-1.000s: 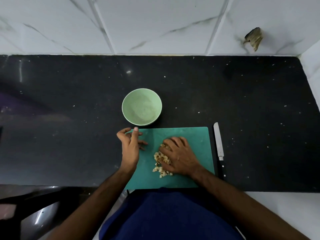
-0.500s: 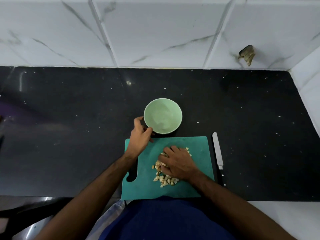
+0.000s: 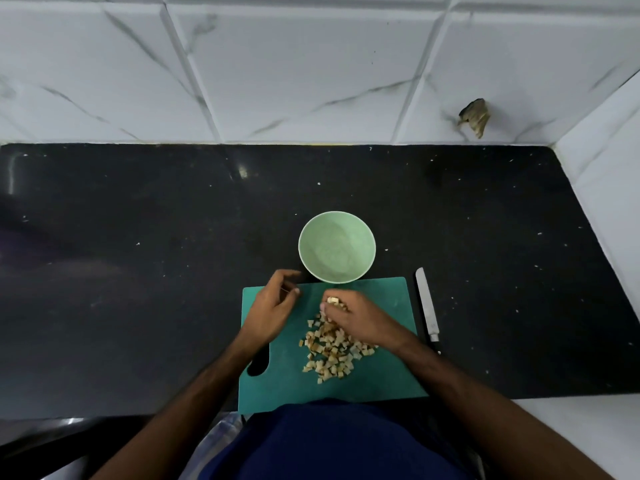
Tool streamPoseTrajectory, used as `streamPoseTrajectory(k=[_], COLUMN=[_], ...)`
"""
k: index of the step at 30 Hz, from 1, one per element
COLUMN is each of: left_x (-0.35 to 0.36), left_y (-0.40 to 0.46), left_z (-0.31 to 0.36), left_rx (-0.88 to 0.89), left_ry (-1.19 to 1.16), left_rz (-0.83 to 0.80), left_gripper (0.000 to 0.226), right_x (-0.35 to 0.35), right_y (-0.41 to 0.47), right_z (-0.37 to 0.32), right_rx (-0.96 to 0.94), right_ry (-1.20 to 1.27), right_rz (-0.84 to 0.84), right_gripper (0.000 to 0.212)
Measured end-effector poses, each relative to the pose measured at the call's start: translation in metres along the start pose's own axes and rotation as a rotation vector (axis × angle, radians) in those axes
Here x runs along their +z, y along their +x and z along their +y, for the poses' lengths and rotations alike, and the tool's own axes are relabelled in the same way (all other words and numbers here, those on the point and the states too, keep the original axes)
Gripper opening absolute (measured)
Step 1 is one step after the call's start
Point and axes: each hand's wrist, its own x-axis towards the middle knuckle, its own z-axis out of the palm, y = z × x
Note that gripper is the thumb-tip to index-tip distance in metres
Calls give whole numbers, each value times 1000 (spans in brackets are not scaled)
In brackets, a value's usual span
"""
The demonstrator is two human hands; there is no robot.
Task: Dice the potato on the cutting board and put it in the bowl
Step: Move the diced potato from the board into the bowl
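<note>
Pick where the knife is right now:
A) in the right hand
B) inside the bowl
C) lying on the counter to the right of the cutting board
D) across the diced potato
C: the knife lies flat on the black counter just off the right edge of the cutting board, with neither hand on it.

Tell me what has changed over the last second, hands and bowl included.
The left hand, which reached up to the bowl half a second ago, has let go and drawn back over the cutting board, holding nothing. The right hand went from lying flat on the diced potato to curling round a few pieces near the board's far edge. The bowl is still without potato, and the knife still lies right of the board.
</note>
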Motion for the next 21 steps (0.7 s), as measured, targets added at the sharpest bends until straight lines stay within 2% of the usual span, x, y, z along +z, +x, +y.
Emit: streamPoseTrajectory(k=[6,9,12,14,16,19,21], left_x=[2,2,2,0,-1,-2,-3], left_y=[-8,-9,-10,-11,-13,-16,-17], left_z=[-13,-16,-17,-15,-15,-19,-24], left_rx=[82,96,104,111,124,164,189], left_ry=[53,50,20,0,-2,36,100], left_rz=[-95,-112,-115,-106,-102,-93,-91], left_gripper=[27,28,28,28,28,25,27], right_x=[-20,-41,-65,-73,-73,-71,-77], right_y=[-1,-4,14,41,69,93,95], right_z=[-33,-57,-79,-88,-87,-80,-81], right_rx=[272,326,303,292,296,292,275], right_ry=[365,505,513,349,82,-477,-659], right_rz=[-160,-285,-225,-65,50,-96,-141], right_gripper=[20,19,22,22,20,25,41])
